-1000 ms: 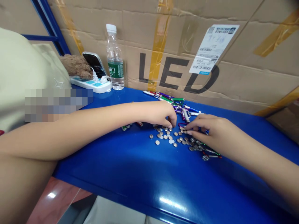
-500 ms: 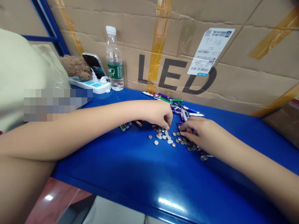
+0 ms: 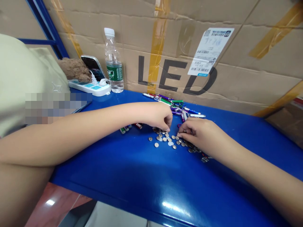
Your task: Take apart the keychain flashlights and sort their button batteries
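In the head view, small metal discs (image 3: 165,139) lie scattered on the blue tabletop (image 3: 113,176), and they serve as the landmark here. The left hand (image 3: 162,116) reaches in over their far left edge, fingers curled under and thumb tip down among them; whether it pinches one I cannot tell. The right hand (image 3: 201,130) comes over their right side, its thumb and forefinger tips brought close together just beside the nearest discs; whether a disc sits between those tips I cannot tell either. Behind the discs lies a loose heap of coloured metal tubes (image 3: 165,101), green, purple, blue, red and silver. To their left, partly under the left forearm, are a few short tubes (image 3: 122,130). At their front right, some small metal pieces (image 3: 204,159) show from beneath the right hand. Well to the left and behind the discs stand a water bottle (image 3: 115,72), upright, a white power strip (image 3: 99,90) with plugs in it, and a phone (image 3: 92,66) leaning back. Behind everything rises a cardboard box (image 3: 132,25) printed LED, bearing a white label (image 3: 210,52).
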A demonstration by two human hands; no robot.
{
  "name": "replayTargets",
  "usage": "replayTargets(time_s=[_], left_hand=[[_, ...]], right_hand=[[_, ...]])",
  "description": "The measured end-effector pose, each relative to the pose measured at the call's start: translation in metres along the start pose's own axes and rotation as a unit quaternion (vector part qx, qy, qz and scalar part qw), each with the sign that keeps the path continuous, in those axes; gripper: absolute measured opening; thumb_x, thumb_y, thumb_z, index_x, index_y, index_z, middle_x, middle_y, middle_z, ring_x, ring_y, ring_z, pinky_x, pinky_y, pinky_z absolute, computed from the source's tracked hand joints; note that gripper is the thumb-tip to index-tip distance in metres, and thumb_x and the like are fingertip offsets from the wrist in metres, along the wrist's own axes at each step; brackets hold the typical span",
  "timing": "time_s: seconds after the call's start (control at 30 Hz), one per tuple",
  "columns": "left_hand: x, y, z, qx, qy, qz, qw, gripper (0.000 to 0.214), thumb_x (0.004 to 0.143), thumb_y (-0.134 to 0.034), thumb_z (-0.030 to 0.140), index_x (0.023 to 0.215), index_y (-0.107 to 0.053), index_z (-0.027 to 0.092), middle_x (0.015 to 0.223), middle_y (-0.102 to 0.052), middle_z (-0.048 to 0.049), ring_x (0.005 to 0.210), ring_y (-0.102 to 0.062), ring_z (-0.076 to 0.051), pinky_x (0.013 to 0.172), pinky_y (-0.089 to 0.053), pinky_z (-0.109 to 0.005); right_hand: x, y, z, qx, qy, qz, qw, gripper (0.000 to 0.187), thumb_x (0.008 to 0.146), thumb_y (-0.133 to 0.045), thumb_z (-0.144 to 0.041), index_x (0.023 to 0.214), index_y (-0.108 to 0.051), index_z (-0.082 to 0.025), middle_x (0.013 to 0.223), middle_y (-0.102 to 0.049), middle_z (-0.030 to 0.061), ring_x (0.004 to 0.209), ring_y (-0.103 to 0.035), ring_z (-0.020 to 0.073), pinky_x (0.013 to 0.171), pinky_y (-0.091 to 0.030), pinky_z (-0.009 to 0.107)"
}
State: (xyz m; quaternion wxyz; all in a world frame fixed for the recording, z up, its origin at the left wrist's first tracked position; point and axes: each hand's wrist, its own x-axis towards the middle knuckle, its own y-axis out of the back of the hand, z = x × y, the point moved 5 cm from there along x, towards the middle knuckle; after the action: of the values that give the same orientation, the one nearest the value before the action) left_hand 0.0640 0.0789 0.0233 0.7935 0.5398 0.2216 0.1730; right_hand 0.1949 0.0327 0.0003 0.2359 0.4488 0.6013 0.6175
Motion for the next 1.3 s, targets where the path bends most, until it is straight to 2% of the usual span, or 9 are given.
replayTargets(time_s=[0.13,0.27,0.4,0.6,0.73,0.93,1.1,1.2,1.3], left_hand=[[-0.002,0.001,0.001,-0.002,0.000,-0.008,1.000,0.017,0.082,-0.060,0.024,0.085,-0.075,0.018,0.072,-0.071,0.0009,0.055,-0.057,-0.009,0.055,-0.040,-0.023],[-0.002,0.002,-0.002,0.003,-0.029,-0.012,1.000,0.020,0.082,-0.058,0.021,0.093,-0.075,0.020,0.088,-0.074,0.0008,0.068,-0.062,-0.010,0.064,-0.043,-0.022],[0.002,0.000,-0.007,0.009,-0.056,-0.012,0.998,0.027,0.083,-0.058,0.016,0.103,-0.074,0.023,0.103,-0.073,0.0015,0.087,-0.064,-0.011,0.077,-0.045,-0.020],[0.005,-0.002,-0.008,0.010,-0.091,-0.023,0.996,0.028,0.083,-0.058,0.015,0.104,-0.074,0.024,0.106,-0.073,0.0021,0.095,-0.064,-0.011,0.084,-0.044,-0.018],[0.004,-0.001,-0.008,0.013,-0.096,-0.030,0.995,0.024,0.083,-0.060,0.016,0.100,-0.075,0.024,0.101,-0.074,0.0019,0.091,-0.065,-0.011,0.081,-0.045,-0.019],[0.003,0.000,-0.004,0.042,-0.077,-0.027,0.996,0.019,0.081,-0.063,0.020,0.095,-0.076,0.022,0.095,-0.074,0.0020,0.084,-0.064,-0.011,0.075,-0.044,-0.019],[-0.001,0.004,0.001,0.060,-0.017,-0.019,0.998,0.017,0.081,-0.061,0.023,0.088,-0.076,0.020,0.084,-0.073,0.0008,0.068,-0.061,-0.011,0.062,-0.042,-0.022],[-0.004,0.005,0.003,0.061,0.024,-0.022,0.998,0.018,0.081,-0.060,0.026,0.086,-0.076,0.020,0.075,-0.071,0.0002,0.058,-0.056,-0.011,0.058,-0.041,-0.024],[-0.005,0.005,0.005,0.058,0.037,-0.027,0.997,0.019,0.080,-0.060,0.026,0.087,-0.076,0.020,0.072,-0.069,0.0000,0.054,-0.052,-0.010,0.061,-0.042,-0.026]], right_hand=[[-0.005,0.003,-0.002,0.037,0.057,-0.013,0.998,0.011,0.081,-0.069,-0.016,0.072,-0.070,-0.022,0.070,-0.068,-0.0012,0.065,-0.062,0.0131,0.061,-0.044,0.025],[-0.009,0.009,-0.002,0.004,0.114,-0.011,0.993,0.013,0.085,-0.063,-0.014,0.079,-0.072,-0.021,0.075,-0.069,0.0009,0.069,-0.063,0.0146,0.065,-0.047,0.027],[-0.010,0.013,0.013,-0.071,0.052,0.015,0.996,0.012,0.082,-0.064,-0.015,0.082,-0.074,-0.021,0.077,-0.069,0.0035,0.074,-0.065,0.0197,0.064,-0.049,0.031],[-0.008,0.001,0.022,-0.087,-0.003,-0.036,0.996,0.026,0.083,-0.057,-0.014,0.097,-0.076,-0.024,0.087,-0.071,0.0047,0.080,-0.067,0.0216,0.069,-0.052,0.034],[-0.004,-0.001,0.019,-0.091,-0.012,-0.051,0.994,0.025,0.083,-0.058,-0.018,0.098,-0.076,-0.024,0.087,-0.072,0.0052,0.078,-0.067,0.0212,0.070,-0.052,0.034],[0.001,0.001,0.017,-0.112,-0.033,-0.056,0.992,0.024,0.080,-0.059,-0.016,0.093,-0.078,-0.024,0.081,-0.074,0.0033,0.066,-0.066,0.0158,0.060,-0.049,0.027],[0.006,0.000,0.021,-0.096,-0.109,-0.120,0.982,0.021,0.083,-0.058,-0.026,0.091,-0.078,-0.026,0.089,-0.076,0.0018,0.081,-0.068,0.0215,0.064,-0.049,0.031],[0.008,0.001,0.021,-0.086,-0.140,-0.138,0.977,0.022,0.085,-0.057,-0.033,0.088,-0.077,-0.025,0.087,-0.076,0.0021,0.078,-0.067,0.0222,0.059,-0.047,0.032],[0.010,-0.001,0.019,-0.065,-0.142,-0.147,0.977,0.021,0.084,-0.056,-0.028,0.084,-0.077,-0.025,0.084,-0.076,0.0014,0.076,-0.067,0.0207,0.058,-0.046,0.030]])
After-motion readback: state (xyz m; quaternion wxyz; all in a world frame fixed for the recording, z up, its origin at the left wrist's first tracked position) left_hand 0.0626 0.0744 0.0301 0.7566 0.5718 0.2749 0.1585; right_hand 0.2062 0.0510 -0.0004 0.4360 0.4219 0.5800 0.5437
